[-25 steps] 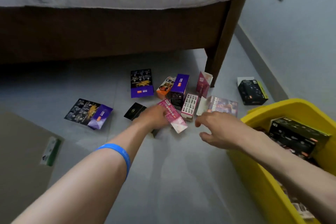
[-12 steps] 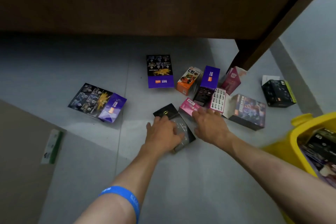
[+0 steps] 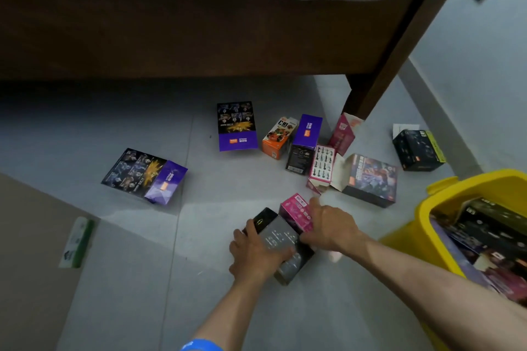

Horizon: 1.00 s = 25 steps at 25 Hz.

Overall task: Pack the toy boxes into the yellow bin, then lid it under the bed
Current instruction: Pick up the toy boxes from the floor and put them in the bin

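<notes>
Cardboard this light crushes easily, so I would gather the black box (image 3: 281,248) and the pink box (image 3: 296,212), lying side by side on the floor, with even pressure and lift them level into the yellow bin (image 3: 413,236) just to the right. The left hand (image 3: 256,253) curls round the black box; the right hand (image 3: 332,226) grips the pink one, fingers bent.

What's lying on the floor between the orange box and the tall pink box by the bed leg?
In the head view, a purple-topped box lies between the orange box and the pink box.
</notes>
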Each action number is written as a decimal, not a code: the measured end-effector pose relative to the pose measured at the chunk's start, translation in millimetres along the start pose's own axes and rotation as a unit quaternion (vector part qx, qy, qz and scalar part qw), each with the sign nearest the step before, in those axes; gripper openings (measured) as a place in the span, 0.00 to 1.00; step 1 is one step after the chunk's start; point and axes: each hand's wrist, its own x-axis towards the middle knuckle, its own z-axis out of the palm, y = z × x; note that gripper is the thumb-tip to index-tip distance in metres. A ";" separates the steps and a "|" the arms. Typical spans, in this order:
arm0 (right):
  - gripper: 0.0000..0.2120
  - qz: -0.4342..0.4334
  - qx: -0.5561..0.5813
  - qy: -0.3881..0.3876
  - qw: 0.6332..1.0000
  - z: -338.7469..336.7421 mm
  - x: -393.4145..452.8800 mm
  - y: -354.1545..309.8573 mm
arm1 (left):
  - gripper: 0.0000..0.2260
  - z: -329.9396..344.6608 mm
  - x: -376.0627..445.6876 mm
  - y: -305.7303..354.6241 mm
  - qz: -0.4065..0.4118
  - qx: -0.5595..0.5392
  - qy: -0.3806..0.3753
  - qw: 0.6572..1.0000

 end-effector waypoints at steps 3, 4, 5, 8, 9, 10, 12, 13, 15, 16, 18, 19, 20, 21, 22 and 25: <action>0.29 -0.006 0.083 0.048 0.995 -34.2 -25.6 17.0 | 0.44 23.1 -17.6 21.8 -0.008 -0.076 0.047 0.996; 0.27 -0.002 0.122 0.066 0.990 -47.5 -36.4 28.3 | 0.42 30.5 -19.7 29.9 -0.027 -0.091 0.050 0.994; 0.26 -0.001 0.159 0.072 0.985 -59.3 -48.5 42.1 | 0.39 39.1 -22.1 37.2 -0.048 -0.094 0.054 0.993; 0.16 -0.045 0.287 0.065 0.955 -84.0 -81.1 72.3 | 0.39 58.2 -19.6 37.8 -0.105 -0.098 0.077 0.987; 0.14 -0.056 0.336 0.080 0.937 -87.3 -95.9 86.1 | 0.41 62.0 -20.3 34.8 -0.118 -0.114 0.083 0.983; 0.15 -0.061 0.391 0.103 0.913 -87.0 -112.8 103.7 | 0.42 63.9 -20.3 33.2 -0.118 -0.130 0.091 0.980; 0.17 -0.051 0.520 0.143 0.841 -72.3 -150.3 148.7 | 0.41 64.6 -16.3 32.0 -0.092 -0.168 0.093 0.977; 0.18 -0.034 0.583 0.158 0.797 -57.0 -169.9 173.1 | 0.40 63.6 -17.4 32.6 -0.071 -0.174 0.085 0.979; 0.16 0.014 0.679 0.197 0.707 -20.6 -202.3 217.6 | 0.41 65.3 -22.7 26.5 -0.038 -0.147 0.071 0.986; 0.15 0.043 0.723 0.222 0.653 -5.2 -217.2 235.7 | 0.41 69.7 -27.0 23.3 -0.025 -0.124 0.075 0.989; 0.14 0.076 0.792 0.286 0.534 16.1 -238.3 264.4 | 0.40 79.9 -32.7 23.1 0.011 -0.053 0.100 0.994; 0.16 0.084 0.791 0.326 0.511 22.3 -245.9 274.5 | 0.41 84.7 -34.1 24.2 0.032 0.000 0.101 0.994; 0.18 0.104 0.756 0.374 0.527 27.8 -252.8 282.5 | 0.45 89.0 -38.7 26.9 0.056 0.065 0.091 0.992; 0.20 0.131 0.695 0.426 0.564 33.9 -258.5 289.7 | 0.49 93.8 -44.4 30.7 0.085 0.140 0.082 0.983; 0.20 0.163 0.616 0.470 0.611 40.5 -262.5 296.5 | 0.54 99.4 -50.0 33.8 0.116 0.205 0.079 0.969; 0.20 0.214 0.403 0.503 0.734 62.1 -263.4 310.4 | 0.62 114.6 -62.9 42.4 0.180 0.274 0.034 0.944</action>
